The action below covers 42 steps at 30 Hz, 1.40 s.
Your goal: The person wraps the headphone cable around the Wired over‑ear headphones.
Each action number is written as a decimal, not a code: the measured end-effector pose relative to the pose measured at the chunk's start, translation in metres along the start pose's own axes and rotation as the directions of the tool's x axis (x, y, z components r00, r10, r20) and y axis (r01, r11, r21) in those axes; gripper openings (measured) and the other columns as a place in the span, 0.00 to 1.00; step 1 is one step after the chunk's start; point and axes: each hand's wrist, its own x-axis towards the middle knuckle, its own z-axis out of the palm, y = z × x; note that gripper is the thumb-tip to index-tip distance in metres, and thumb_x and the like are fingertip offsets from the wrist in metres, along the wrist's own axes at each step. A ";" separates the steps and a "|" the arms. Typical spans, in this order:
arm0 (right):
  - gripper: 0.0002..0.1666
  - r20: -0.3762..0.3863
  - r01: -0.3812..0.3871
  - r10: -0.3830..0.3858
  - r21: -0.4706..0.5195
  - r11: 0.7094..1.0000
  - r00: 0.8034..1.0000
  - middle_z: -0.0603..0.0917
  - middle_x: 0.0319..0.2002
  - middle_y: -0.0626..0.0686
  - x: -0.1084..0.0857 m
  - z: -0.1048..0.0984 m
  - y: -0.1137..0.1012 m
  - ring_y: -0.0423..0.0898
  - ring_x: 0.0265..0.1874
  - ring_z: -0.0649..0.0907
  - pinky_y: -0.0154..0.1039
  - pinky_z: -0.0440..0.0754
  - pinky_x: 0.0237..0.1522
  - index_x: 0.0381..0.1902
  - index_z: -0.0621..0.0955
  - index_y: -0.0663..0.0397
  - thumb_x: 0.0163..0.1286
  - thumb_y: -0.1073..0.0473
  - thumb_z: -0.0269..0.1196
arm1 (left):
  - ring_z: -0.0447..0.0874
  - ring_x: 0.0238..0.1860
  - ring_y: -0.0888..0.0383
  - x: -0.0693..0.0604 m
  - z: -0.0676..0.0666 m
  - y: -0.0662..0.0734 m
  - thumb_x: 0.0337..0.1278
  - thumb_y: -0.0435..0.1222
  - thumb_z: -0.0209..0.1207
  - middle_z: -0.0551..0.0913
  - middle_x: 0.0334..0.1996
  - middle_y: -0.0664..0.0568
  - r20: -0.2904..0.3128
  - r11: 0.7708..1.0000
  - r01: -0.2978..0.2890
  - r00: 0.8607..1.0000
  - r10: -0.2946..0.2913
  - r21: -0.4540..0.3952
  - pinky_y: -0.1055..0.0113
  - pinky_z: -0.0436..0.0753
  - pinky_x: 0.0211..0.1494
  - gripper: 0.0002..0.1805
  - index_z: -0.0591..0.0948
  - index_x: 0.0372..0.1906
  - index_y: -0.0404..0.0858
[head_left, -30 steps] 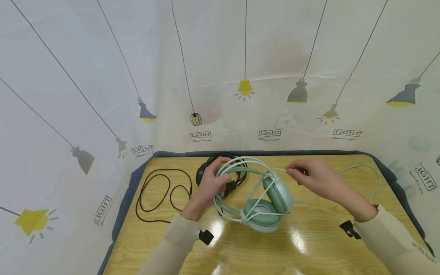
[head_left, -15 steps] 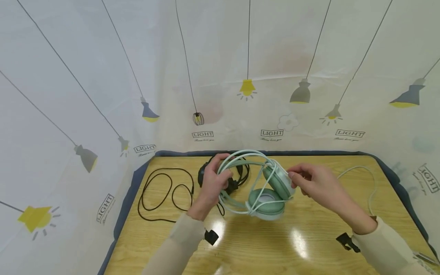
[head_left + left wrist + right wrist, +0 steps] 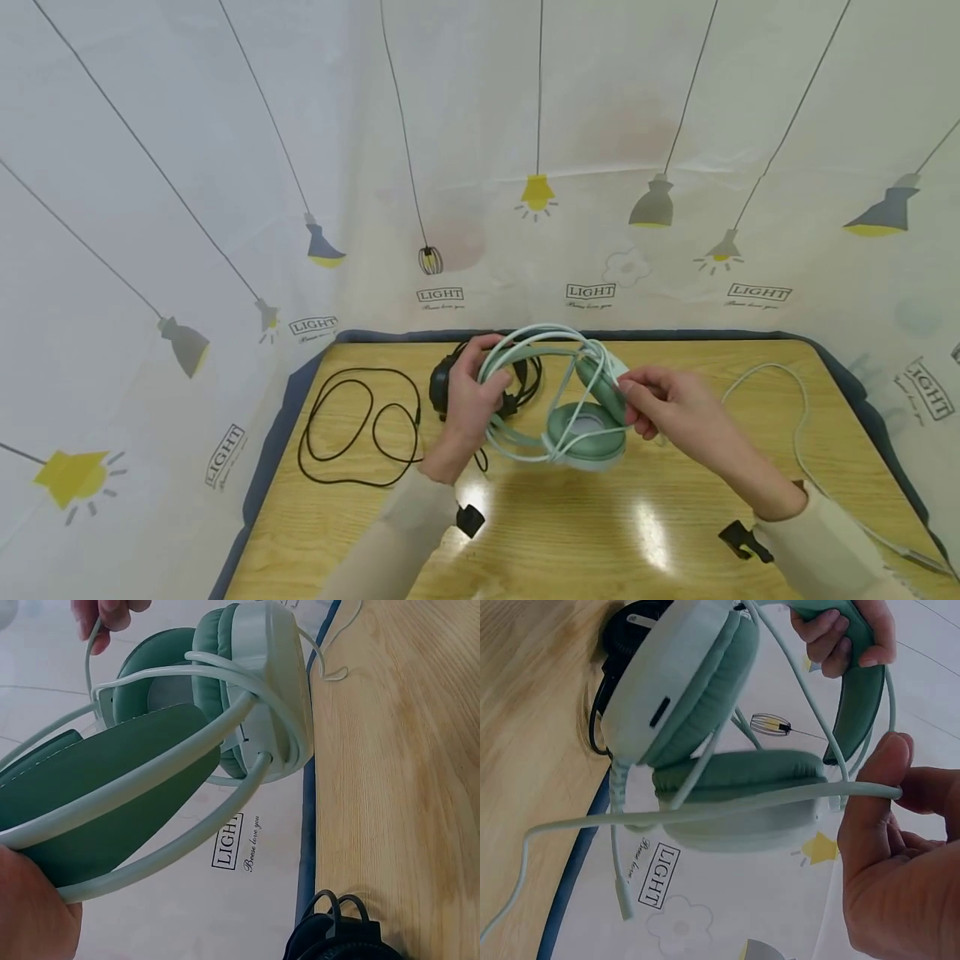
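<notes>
A mint-green and white headset (image 3: 588,433) is held above the table. My left hand (image 3: 468,404) grips its headband (image 3: 127,772), fingers curled round it. Pale cable is wound across the ear cups and band. In the right wrist view, my right hand (image 3: 904,855) pinches a stretch of this cable (image 3: 757,801) between thumb and fingers, beside the ear cups (image 3: 739,787). A thin microphone boom (image 3: 623,896) sticks out from one cup. The loose cable (image 3: 802,417) trails over the table to the right, towards a plug (image 3: 926,560) near my right sleeve.
Behind my left hand lies a black headset (image 3: 440,387) with its cable bundled. A thin black cable (image 3: 360,482) lies in loops on the wooden table's (image 3: 555,542) left side. A printed cloth (image 3: 487,125) hangs along the back and sides.
My right hand has drawn the cable in, from out to the right to close beside the ear cups. The headset has shifted slightly up and right, and the trailing cable has moved.
</notes>
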 end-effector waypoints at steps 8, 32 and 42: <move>0.22 -0.048 0.024 -0.020 0.093 0.995 0.999 0.87 0.34 0.60 -0.008 0.011 -0.003 0.49 0.30 0.88 0.40 0.88 0.33 0.61 0.77 0.76 0.78 0.62 0.59 | 0.60 0.13 0.65 -0.001 0.006 -0.004 0.51 0.24 0.54 0.74 0.24 0.57 -0.040 0.998 -0.053 0.998 0.052 -0.023 0.72 0.63 0.17 0.25 0.78 0.58 0.32; 0.15 -0.204 0.234 -0.192 0.209 0.949 0.960 0.89 0.36 0.57 -0.015 0.062 -0.015 0.45 0.36 0.90 0.39 0.88 0.41 0.53 0.82 0.73 0.78 0.64 0.59 | 0.64 0.16 0.65 -0.001 0.009 0.005 0.54 0.26 0.50 0.75 0.26 0.60 -0.099 0.915 -0.386 0.921 0.377 -0.117 0.72 0.66 0.19 0.27 0.81 0.56 0.52; 0.16 -0.183 0.246 -0.217 0.155 0.957 0.959 0.91 0.38 0.46 -0.020 0.080 -0.006 0.44 0.42 0.90 0.34 0.84 0.49 0.47 0.86 0.59 0.83 0.57 0.54 | 0.62 0.16 0.63 0.001 0.011 0.009 0.54 0.26 0.47 0.71 0.22 0.59 -0.102 0.907 -0.378 0.925 0.365 -0.184 0.71 0.65 0.20 0.27 0.77 0.58 0.50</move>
